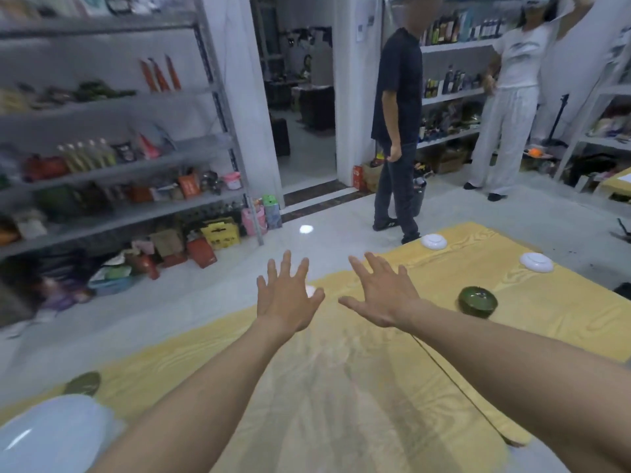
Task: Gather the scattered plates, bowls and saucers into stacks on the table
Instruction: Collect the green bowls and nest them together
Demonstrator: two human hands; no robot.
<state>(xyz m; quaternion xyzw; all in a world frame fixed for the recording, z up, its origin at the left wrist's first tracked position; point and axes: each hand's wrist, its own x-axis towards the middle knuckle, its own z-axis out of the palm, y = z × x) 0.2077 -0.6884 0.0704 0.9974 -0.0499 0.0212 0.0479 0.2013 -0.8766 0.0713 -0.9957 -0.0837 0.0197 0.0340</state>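
Observation:
Both my arms reach out over a table with a yellow cloth (341, 387). My left hand (286, 298) and my right hand (382, 295) are spread flat, fingers apart, holding nothing. A small white dish (310, 290) peeks out just behind my left hand at the table's far edge. A green bowl (477, 301) sits to the right of my right hand. Two white saucers lie upside down farther back, one (433, 241) near the far corner and one (536, 261) at the right edge. A large white plate (51, 435) fills the near left corner, with a green saucer (83, 383) behind it.
Grey shelving (119, 165) packed with goods lines the left wall, with boxes on the floor below. Two people stand beyond the table, one in dark clothes (397, 131) close to its far corner, one in white (508, 97) by the back shelves. A doorway (300, 114) opens between them.

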